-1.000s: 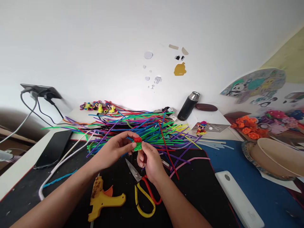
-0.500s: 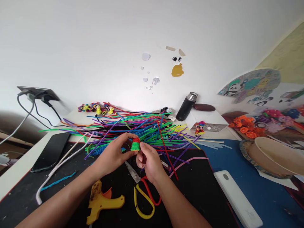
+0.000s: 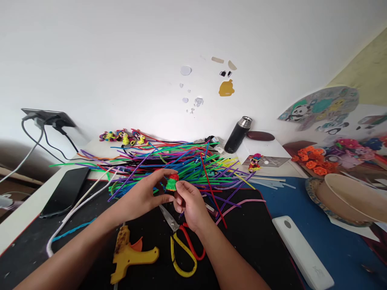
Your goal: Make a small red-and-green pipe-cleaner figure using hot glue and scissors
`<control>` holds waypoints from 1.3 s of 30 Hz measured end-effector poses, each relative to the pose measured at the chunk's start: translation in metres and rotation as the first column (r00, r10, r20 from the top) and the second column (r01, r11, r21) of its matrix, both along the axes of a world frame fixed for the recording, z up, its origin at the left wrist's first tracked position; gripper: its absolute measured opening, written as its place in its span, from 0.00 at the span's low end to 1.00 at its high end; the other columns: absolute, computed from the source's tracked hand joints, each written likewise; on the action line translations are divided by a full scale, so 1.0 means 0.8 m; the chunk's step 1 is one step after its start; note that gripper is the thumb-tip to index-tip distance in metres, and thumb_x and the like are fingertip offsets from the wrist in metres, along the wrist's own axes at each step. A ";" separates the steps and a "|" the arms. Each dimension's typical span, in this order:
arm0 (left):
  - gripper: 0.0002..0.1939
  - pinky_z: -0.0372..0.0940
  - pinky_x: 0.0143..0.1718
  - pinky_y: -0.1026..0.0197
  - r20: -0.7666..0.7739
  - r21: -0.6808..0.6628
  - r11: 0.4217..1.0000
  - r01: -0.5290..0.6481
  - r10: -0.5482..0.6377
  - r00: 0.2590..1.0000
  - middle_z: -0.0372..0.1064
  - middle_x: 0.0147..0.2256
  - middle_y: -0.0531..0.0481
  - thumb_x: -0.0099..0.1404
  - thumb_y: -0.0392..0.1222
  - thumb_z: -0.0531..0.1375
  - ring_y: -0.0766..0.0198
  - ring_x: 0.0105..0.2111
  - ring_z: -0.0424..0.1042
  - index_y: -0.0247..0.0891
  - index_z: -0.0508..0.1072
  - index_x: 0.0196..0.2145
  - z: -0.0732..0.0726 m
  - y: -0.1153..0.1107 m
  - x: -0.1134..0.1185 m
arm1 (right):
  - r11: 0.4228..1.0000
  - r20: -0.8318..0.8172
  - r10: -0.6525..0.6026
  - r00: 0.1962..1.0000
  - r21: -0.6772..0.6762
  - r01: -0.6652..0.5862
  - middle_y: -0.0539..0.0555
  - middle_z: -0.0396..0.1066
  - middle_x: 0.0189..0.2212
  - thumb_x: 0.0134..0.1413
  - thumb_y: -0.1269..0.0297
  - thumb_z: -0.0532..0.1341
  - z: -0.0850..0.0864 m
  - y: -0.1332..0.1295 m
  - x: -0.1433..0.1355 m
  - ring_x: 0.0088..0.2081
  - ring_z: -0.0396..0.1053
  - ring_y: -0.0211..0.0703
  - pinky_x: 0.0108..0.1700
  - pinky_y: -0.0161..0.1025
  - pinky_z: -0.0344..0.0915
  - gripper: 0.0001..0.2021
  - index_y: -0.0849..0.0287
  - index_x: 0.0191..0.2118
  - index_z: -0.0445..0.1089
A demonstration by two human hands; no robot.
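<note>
Left thumb: pressed on the green face one second ago, the left hand's (image 3: 140,199) thumb now lies below it, leaving that face uncovered.
Red-and-green fuzzy piece (image 3: 171,184): raised above the black mat (image 3: 242,233), between both hands, red part on top.
Left fingers: thumb and index spread, the index fingertip at the red top.
Right fingers: the right hand (image 3: 192,205) pinches the piece's right edge between thumb and index.
Yellow-and-red-handled metal scissors (image 3: 173,226): on the mat, just below the hands.
Yellow plastic glue gun (image 3: 127,254): on the mat, left of the scissors.
Multicoloured fuzzy stems (image 3: 187,161): heaped behind the hands.
</note>
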State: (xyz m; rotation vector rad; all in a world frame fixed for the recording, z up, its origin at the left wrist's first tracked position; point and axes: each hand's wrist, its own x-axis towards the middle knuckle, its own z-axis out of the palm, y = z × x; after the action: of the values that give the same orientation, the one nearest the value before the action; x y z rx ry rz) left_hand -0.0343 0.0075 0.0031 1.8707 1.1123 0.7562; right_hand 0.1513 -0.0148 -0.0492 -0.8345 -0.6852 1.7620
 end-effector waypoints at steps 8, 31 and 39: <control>0.28 0.76 0.49 0.51 0.046 -0.105 0.993 0.056 -0.051 0.998 0.82 0.51 0.43 0.70 0.52 0.70 0.49 0.47 0.81 0.43 0.74 0.64 0.006 0.006 -0.017 | 1.000 0.000 0.013 1.000 0.020 -0.013 0.41 0.60 0.18 0.51 0.40 0.78 -0.001 0.001 0.000 0.16 0.55 0.30 0.20 0.33 0.45 0.27 0.58 0.33 0.69; 0.29 0.78 0.50 0.49 -0.011 0.025 1.000 -0.006 0.006 1.000 0.79 0.59 0.41 0.67 0.57 0.72 0.49 0.47 0.81 0.47 0.77 0.62 0.010 0.003 -0.016 | 0.998 0.005 0.051 0.999 0.032 -0.052 0.40 0.59 0.18 0.50 0.38 0.77 0.007 -0.003 0.000 0.16 0.54 0.30 0.20 0.33 0.44 0.28 0.57 0.32 0.69; 0.22 0.76 0.54 0.50 -0.115 0.146 0.989 0.004 0.013 0.993 0.81 0.55 0.41 0.70 0.55 0.69 0.48 0.49 0.81 0.46 0.82 0.58 0.012 0.002 -0.015 | 0.998 0.030 0.057 0.998 0.028 -0.058 0.40 0.59 0.18 0.51 0.39 0.77 0.003 -0.003 -0.001 0.16 0.54 0.30 0.20 0.33 0.44 0.27 0.58 0.34 0.70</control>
State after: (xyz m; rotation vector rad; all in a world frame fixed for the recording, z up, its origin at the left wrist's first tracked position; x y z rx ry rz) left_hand -0.0461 0.0088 0.0129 2.0583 1.1609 0.7574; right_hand 0.1502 -0.0172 -0.0466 -0.8293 -0.7584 1.7901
